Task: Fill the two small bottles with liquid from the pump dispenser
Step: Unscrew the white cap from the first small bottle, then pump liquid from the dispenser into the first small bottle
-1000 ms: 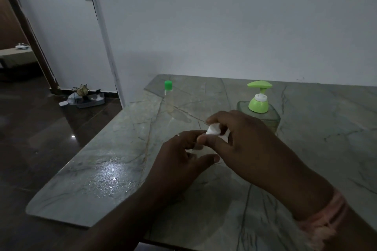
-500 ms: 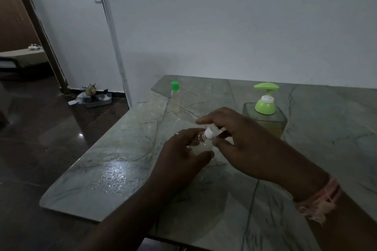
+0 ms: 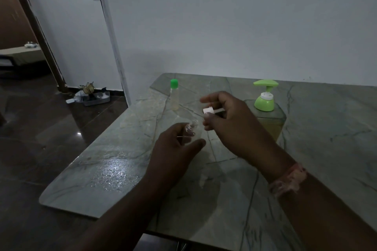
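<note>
Two hands work over the marbled worktop [image 3: 326,149], with the pump dispenser [image 3: 265,112] standing just behind the right hand [image 3: 230,126]. A moment ago the white cap [image 3: 208,110] sat on the clear small bottle [image 3: 191,128]; now it is lifted off, so the neck is open for filling. The left hand [image 3: 175,149] curls its fingers around that bottle, seemingly empty in the dim light. Right fingers pinch the cap. The green-capped bottle [image 3: 174,96] stands apart, farther back.
</note>
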The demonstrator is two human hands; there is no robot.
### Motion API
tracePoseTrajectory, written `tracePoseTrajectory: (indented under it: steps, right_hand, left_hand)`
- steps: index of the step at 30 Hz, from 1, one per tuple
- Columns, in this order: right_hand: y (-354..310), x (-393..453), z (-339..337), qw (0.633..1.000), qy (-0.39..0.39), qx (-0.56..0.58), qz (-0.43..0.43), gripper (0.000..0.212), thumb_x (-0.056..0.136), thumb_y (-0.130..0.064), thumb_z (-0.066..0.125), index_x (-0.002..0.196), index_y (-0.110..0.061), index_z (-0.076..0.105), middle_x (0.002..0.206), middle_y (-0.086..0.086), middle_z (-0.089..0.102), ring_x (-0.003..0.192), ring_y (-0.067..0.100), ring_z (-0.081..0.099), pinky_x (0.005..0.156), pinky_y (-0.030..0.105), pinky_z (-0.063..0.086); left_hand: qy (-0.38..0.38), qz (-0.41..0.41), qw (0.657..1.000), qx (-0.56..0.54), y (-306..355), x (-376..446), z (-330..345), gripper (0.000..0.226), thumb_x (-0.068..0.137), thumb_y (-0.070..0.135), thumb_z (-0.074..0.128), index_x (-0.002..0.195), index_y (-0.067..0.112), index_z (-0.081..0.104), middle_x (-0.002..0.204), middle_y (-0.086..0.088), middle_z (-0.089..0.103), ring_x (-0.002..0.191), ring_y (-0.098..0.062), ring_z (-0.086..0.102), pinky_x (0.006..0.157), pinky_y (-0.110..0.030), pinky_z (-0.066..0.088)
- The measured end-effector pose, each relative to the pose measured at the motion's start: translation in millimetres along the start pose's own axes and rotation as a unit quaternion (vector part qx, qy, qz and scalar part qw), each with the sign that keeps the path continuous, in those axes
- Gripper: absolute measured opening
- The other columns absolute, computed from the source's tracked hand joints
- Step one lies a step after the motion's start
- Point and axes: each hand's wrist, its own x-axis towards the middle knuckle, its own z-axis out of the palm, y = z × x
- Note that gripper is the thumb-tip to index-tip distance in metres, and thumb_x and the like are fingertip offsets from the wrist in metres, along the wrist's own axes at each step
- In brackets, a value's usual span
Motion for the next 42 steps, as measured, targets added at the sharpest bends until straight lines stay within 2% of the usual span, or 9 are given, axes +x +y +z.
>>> tracePoseTrajectory:
  steps: [6, 11, 14, 18, 22, 25, 29, 37, 42]
  right_hand:
    - [38, 23, 41, 0.991, 0.039, 0.026, 0.123, 0.006, 0.089, -0.018, 0.058, 0.09, -0.024, 0.059, 0.093, 0.004, 0.066, 0.084, 0.022, 0.071, 0.078, 0.047, 0.061]
    - [48, 28, 54, 0.99, 0.083, -0.097, 0.058, 0.002, 0.088, -0.02, 0.071, 0.088, -0.019, 0.069, 0.086, -0.007, 0.067, 0.08, 0.006, 0.06, 0.067, 0.018, 0.047]
    - [54, 22, 62, 0.984, 0.091, -0.14, 0.063, 0.004, 0.087, -0.019, 0.071, 0.085, -0.021, 0.069, 0.087, -0.005, 0.07, 0.084, 0.01, 0.064, 0.075, 0.03, 0.055]
    - [58, 19, 66, 0.977, 0.088, -0.184, 0.053, 0.006, 0.092, -0.021, 0.063, 0.097, -0.021, 0.06, 0.092, 0.002, 0.07, 0.088, 0.023, 0.067, 0.076, 0.04, 0.056]
    - [50, 13, 60, 0.984, 0.045, -0.165, 0.057, 0.038, 0.091, -0.02, 0.065, 0.127, -0.018, 0.052, 0.117, 0.009, 0.067, 0.107, 0.026, 0.064, 0.087, 0.038, 0.054]
    - [27, 6, 47, 0.981, 0.076, -0.178, -0.016, 0.028, 0.093, -0.023, 0.066, 0.119, -0.019, 0.061, 0.12, 0.001, 0.065, 0.111, 0.017, 0.061, 0.088, 0.028, 0.051]
    - [-22, -5, 15, 0.964, 0.171, -0.159, -0.129, 0.013, 0.094, -0.03, 0.065, 0.105, -0.023, 0.065, 0.099, -0.011, 0.069, 0.09, 0.003, 0.063, 0.076, 0.021, 0.054]
    - [-34, -3, -63, 0.912, 0.325, -0.098, -0.23, 0.009, 0.098, -0.019, 0.06, 0.095, -0.014, 0.067, 0.086, -0.009, 0.066, 0.081, 0.001, 0.061, 0.072, 0.012, 0.049]
    - [4, 7, -74, 0.944, 0.328, 0.007, 0.017, 0.044, 0.103, -0.049, 0.04, 0.089, -0.018, 0.068, 0.08, -0.004, 0.069, 0.076, 0.01, 0.066, 0.062, 0.028, 0.05]
  left_hand:
    - [0.087, -0.003, 0.996, -0.02, 0, 0, -3, 0.034, 0.084, 0.028, 0.079, 0.115, 0.023, 0.066, 0.102, 0.011, 0.07, 0.089, 0.0, 0.066, 0.072, -0.016, 0.048]
    - [0.111, -0.015, 0.993, -0.028, -2, 2, -4, 0.034, 0.083, 0.03, 0.08, 0.114, 0.024, 0.066, 0.102, 0.01, 0.072, 0.09, -0.002, 0.068, 0.076, -0.021, 0.052]
    - [0.114, -0.019, 0.993, -0.029, -3, 2, -4, 0.033, 0.083, 0.028, 0.08, 0.113, 0.023, 0.066, 0.101, 0.01, 0.071, 0.091, -0.003, 0.068, 0.073, -0.017, 0.049]
    - [0.108, -0.019, 0.994, -0.022, -2, 2, -2, 0.034, 0.083, 0.028, 0.08, 0.113, 0.025, 0.065, 0.103, 0.011, 0.07, 0.093, -0.004, 0.067, 0.077, -0.02, 0.05]
    - [0.1, -0.007, 0.995, -0.014, -2, 1, -3, 0.037, 0.083, 0.031, 0.08, 0.116, 0.023, 0.065, 0.105, 0.011, 0.07, 0.094, -0.004, 0.067, 0.077, -0.019, 0.05]
    - [0.095, -0.006, 0.995, -0.018, -5, 2, -4, 0.038, 0.084, 0.032, 0.079, 0.119, 0.022, 0.065, 0.107, 0.011, 0.071, 0.094, -0.004, 0.067, 0.078, -0.02, 0.052]
    - [0.09, -0.009, 0.995, -0.035, -3, 2, -3, 0.032, 0.085, 0.034, 0.077, 0.113, 0.026, 0.065, 0.103, 0.011, 0.071, 0.091, -0.004, 0.068, 0.078, -0.027, 0.055]
    - [0.038, 0.043, 0.997, -0.052, 10, -5, 3, 0.028, 0.085, 0.042, 0.075, 0.109, 0.031, 0.066, 0.094, 0.013, 0.073, 0.084, 0.003, 0.069, 0.068, -0.013, 0.051]
    - [-0.053, 0.088, 0.993, -0.065, 21, 4, 13, 0.037, 0.081, 0.055, 0.07, 0.112, 0.036, 0.064, 0.095, 0.014, 0.071, 0.087, -0.005, 0.07, 0.072, -0.023, 0.058]
